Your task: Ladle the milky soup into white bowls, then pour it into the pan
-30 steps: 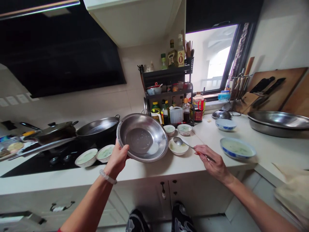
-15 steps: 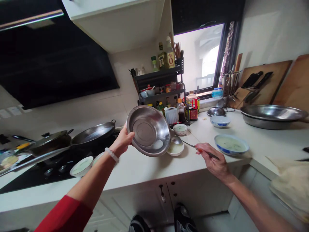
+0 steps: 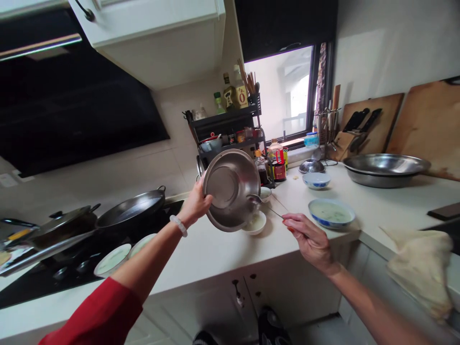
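Note:
My left hand (image 3: 196,203) grips the left rim of a steel basin (image 3: 230,191), which is tipped steeply with its inside facing me. A spoon (image 3: 273,211) is pinched in my right hand (image 3: 309,239); its bowl is at the basin's right rim. Below that rim stands a small white bowl (image 3: 256,224) of pale liquid, partly hidden by the basin. Another small bowl (image 3: 265,193) shows behind the spoon. To the right is a blue-and-white bowl (image 3: 331,213) of pale green soup.
Two filled bowls (image 3: 113,261) stand beside the black hob at left, with a wok (image 3: 131,209) and lidded pan (image 3: 61,225) behind. A condiment rack (image 3: 226,120), small blue bowl (image 3: 316,180), large steel pans (image 3: 386,165), knives and a cloth (image 3: 420,268) are around.
The basin is tipped further and turned toward the right, and the white liquid patch inside no longer shows. The spoon's bowl has come up against the basin's rim. The camera view has shifted.

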Motion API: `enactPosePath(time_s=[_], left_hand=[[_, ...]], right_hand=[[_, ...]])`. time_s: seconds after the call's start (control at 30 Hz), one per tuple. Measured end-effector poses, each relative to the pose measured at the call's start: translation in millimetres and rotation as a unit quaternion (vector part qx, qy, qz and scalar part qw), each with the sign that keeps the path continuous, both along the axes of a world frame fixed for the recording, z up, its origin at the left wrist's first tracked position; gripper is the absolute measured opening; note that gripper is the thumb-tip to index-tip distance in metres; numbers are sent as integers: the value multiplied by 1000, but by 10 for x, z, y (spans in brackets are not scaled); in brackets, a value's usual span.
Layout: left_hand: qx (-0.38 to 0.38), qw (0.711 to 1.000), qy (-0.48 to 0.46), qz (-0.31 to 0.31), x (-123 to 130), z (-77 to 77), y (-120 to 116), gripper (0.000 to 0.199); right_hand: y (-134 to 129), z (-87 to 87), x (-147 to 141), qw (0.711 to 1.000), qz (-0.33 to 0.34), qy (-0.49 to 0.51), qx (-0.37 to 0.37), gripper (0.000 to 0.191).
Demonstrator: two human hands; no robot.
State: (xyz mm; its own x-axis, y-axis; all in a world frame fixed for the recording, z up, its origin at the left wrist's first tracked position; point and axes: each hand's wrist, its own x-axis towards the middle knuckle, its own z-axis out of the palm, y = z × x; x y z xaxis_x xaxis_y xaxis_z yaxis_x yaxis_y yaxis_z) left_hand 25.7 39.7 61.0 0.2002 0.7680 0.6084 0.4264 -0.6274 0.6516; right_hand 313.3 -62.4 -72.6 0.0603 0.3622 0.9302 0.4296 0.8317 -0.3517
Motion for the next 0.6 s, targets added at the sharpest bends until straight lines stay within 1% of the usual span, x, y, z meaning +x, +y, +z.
enactPosePath(time_s=[0.1,0.17,0.27,0.37,0.5,0.6], left_hand=[[54,995,89,0,75,-7,16,80],[76,990,118,-6,128,-12,10,81],[91,986,137,-9,198,-17,-2,85],[103,983,149,-3,242,-17,-1,87],[124,979,160,-1,247,-21,17,87],[131,978,164,4,228,-28,28,88]], right_hand=[[32,-18,-99,999,23,-26,4,28],[80,-38,-162,998,40,-43,23,35],[147,-59,-237,995,48,-68,48,43],[176,-72,-293,992,29,-109,55,45],[184,-103,-342,982,7,-163,92,46],[205,-164,-358,977,5,-179,118,49]])
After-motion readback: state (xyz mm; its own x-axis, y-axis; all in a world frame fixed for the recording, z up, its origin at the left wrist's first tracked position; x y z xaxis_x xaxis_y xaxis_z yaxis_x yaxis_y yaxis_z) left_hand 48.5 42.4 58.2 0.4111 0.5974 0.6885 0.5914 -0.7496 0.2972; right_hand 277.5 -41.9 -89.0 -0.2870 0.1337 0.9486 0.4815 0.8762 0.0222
